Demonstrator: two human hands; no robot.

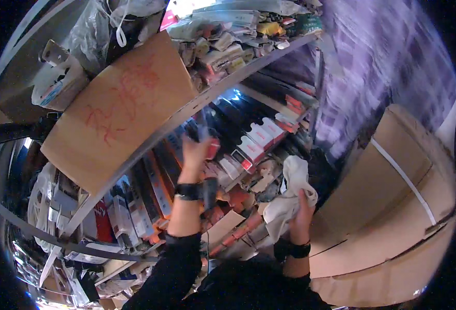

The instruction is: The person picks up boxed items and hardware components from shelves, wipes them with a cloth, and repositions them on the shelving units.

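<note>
My right hand (303,216) is wrapped round a crumpled off-white cloth (285,201), which hangs in folds in front of the shelf. My left hand (193,153) reaches forward into the shelf space under a metal shelf edge. Its fingers are smeared by motion, so a grip does not show. Just right of it is the red end of a small box (213,148). Farther right stand white and red cartons (260,138) with notched ends, in a row. Long narrow boxes (158,181) with orange ends lie side by side to the left of my left forearm.
A metal shelf edge (179,119) slants above my left hand. On it rest a large cardboard sheet (127,106) with red writing and a heap of small packages (233,49). Big cardboard boxes (388,206) stand at right, before a purple patterned curtain (388,57). Torn cardboard (225,226) lies below.
</note>
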